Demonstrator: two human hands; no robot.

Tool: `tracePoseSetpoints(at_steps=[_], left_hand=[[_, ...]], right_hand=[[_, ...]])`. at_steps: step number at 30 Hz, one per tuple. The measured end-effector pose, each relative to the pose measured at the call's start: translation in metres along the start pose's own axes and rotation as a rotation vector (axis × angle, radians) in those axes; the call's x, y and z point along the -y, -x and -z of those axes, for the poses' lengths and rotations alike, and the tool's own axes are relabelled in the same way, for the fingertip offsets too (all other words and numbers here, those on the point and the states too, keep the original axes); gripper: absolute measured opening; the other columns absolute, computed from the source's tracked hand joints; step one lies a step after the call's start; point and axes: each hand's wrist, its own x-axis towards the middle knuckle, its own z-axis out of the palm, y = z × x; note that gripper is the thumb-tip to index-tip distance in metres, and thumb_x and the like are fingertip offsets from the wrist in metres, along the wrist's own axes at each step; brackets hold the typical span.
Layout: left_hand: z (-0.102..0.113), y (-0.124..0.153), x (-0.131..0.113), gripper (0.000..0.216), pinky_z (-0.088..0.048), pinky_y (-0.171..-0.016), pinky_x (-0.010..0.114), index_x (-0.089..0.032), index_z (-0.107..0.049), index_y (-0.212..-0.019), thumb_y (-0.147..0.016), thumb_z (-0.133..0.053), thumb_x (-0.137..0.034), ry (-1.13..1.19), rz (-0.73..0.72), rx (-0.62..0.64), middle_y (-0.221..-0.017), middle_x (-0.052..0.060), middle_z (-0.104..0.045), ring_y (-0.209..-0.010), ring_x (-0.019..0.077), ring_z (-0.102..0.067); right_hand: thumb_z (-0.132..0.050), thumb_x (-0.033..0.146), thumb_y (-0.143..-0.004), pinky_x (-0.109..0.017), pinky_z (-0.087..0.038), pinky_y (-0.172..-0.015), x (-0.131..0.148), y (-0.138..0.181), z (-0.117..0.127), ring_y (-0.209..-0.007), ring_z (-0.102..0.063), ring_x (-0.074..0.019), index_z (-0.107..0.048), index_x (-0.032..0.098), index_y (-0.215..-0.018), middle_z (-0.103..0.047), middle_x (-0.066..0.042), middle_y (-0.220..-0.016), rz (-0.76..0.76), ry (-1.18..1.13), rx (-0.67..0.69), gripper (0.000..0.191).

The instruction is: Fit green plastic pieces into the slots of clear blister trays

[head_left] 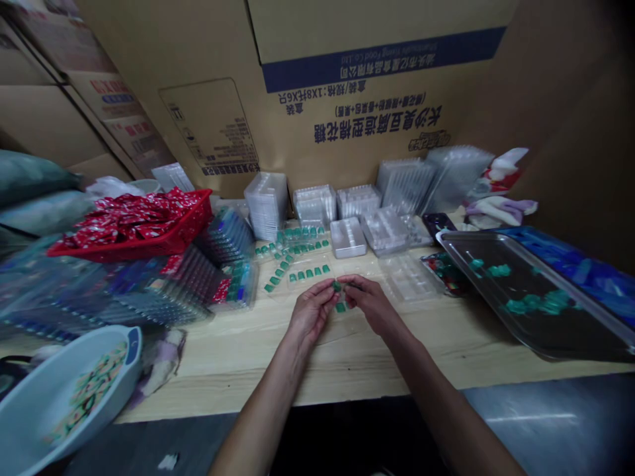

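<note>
Though tiny, glossy green candy [337, 286] between left hand [313, 311] and right hand [371, 305]

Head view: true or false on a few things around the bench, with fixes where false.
The left hand and right hand pinch a small green piece. True.
The dark tray on the right holds more green pieces. True.
The red basket stands right of the hands. False: it is left of them, full of red wrappers.
The pale blue basin sits behind the clear plastic trays. False: it is at the lower left, in front of them.
</note>
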Motion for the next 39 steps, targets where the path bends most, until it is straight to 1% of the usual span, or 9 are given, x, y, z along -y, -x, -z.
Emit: tracePoseSetpoints(at_steps=[3, 8, 11, 13, 19, 22, 27, 35, 39], left_hand=[[0.005, 0.002, -0.004, 0.025, -0.056, -0.067, 0.017, -0.009, -0.073, -0.094, -0.070, -0.076, -0.002, 0.020, 0.031, 0.007, -0.085, 0.008, -0.074, -0.067, 0.0100, -0.070], [0.007, 0.004, -0.006, 0.032, -0.055, -0.078, 0.020, -0.010, -0.075, -0.095, -0.064, -0.082, -0.005, 0.004, -0.038, 0.024, -0.090, 0.008, -0.075, -0.076, 0.0122, -0.071], [0.006, 0.005, -0.004, 0.035, -0.053, -0.083, 0.023, -0.011, -0.075, -0.093, -0.060, -0.085, -0.011, -0.042, -0.103, 0.004, -0.090, 0.008, -0.075, -0.079, 0.0124, -0.070], [0.009, 0.005, -0.005, 0.035, -0.052, -0.082, 0.025, -0.013, -0.075, -0.093, -0.060, -0.086, -0.014, -0.107, -0.157, -0.022, -0.085, 0.005, -0.075, -0.076, 0.0118, -0.068], [0.037, 0.007, -0.016, 0.012, -0.047, -0.072, 0.025, -0.019, -0.077, -0.081, -0.070, -0.075, -0.014, -0.805, -0.460, -0.023, -0.081, 0.004, -0.071, -0.073, 0.0138, -0.062], [0.043, 0.007, -0.013, 0.022, -0.047, -0.076, 0.027, -0.023, -0.078, -0.085, -0.073, -0.067, -0.008, -1.127, -0.560, 0.099, -0.085, 0.005, -0.071, -0.077, 0.0165, -0.062], [0.038, -0.001, -0.001, 0.029, -0.047, -0.083, 0.031, -0.025, -0.078, -0.088, -0.072, -0.065, -0.005, -1.396, -0.592, 0.209, -0.086, 0.005, -0.073, -0.082, 0.0208, -0.064], [0.047, -0.005, 0.010, 0.027, -0.048, -0.085, 0.032, -0.026, -0.077, -0.082, -0.074, -0.063, -0.005, -1.438, -0.649, 0.275, -0.084, 0.007, -0.073, -0.084, 0.0220, -0.064], [0.034, 0.011, 0.009, 0.037, -0.045, -0.097, 0.037, -0.026, -0.076, -0.106, -0.074, -0.067, -0.010, -1.222, -0.684, 0.162, -0.110, 0.010, -0.068, -0.105, 0.0255, -0.060]], right_hand=[[-0.064, 0.032, -0.075, -0.028, -0.039, -0.055, 0.004, 0.007, 0.004, -0.056, -0.048, -0.0128, -0.070, 0.020, -0.104, -0.054, 0.005, -0.060, 0.086, 0.164, -0.061, 0.033], [-0.057, 0.028, -0.080, -0.031, -0.044, -0.063, 0.003, 0.020, -0.002, -0.068, -0.055, -0.0160, -0.071, 0.023, -0.114, -0.064, -0.002, -0.080, 0.228, 0.372, 0.041, 0.037], [-0.059, 0.026, -0.077, -0.033, -0.045, -0.068, 0.002, 0.023, -0.010, -0.076, -0.057, -0.0177, -0.072, 0.026, -0.113, -0.067, -0.004, -0.092, 0.276, 0.374, 0.063, 0.038], [-0.060, 0.028, -0.077, -0.031, -0.044, -0.064, 0.003, 0.025, -0.012, -0.069, -0.055, -0.0162, -0.071, 0.025, -0.111, -0.065, -0.002, -0.081, 0.198, 0.282, 0.095, 0.036], [-0.064, 0.034, -0.074, -0.027, -0.033, -0.051, 0.001, 0.029, 0.006, -0.051, -0.045, -0.0115, -0.066, 0.019, -0.091, -0.053, 0.005, -0.056, -0.046, 0.118, 0.022, 0.023], [-0.062, 0.036, -0.074, -0.027, -0.035, -0.051, -0.012, 0.029, 0.011, -0.050, -0.046, -0.0119, -0.065, 0.019, -0.088, -0.055, 0.005, -0.055, -0.076, 0.166, 0.020, 0.022], [-0.062, 0.036, -0.071, -0.027, -0.038, -0.051, -0.035, 0.026, 0.006, -0.053, -0.049, -0.0128, -0.066, 0.020, -0.083, -0.055, 0.004, -0.057, -0.084, 0.228, -0.015, 0.020], [-0.065, 0.035, -0.069, -0.027, -0.040, -0.053, -0.037, 0.026, 0.010, -0.059, -0.050, -0.0131, -0.069, 0.019, -0.088, -0.059, 0.002, -0.064, -0.128, 0.088, -0.038, 0.026], [-0.064, 0.023, -0.064, -0.031, -0.049, -0.069, -0.034, 0.030, 0.011, -0.071, -0.060, -0.0159, -0.069, 0.020, -0.105, -0.069, -0.001, -0.082, -0.143, -0.048, -0.004, 0.042]])
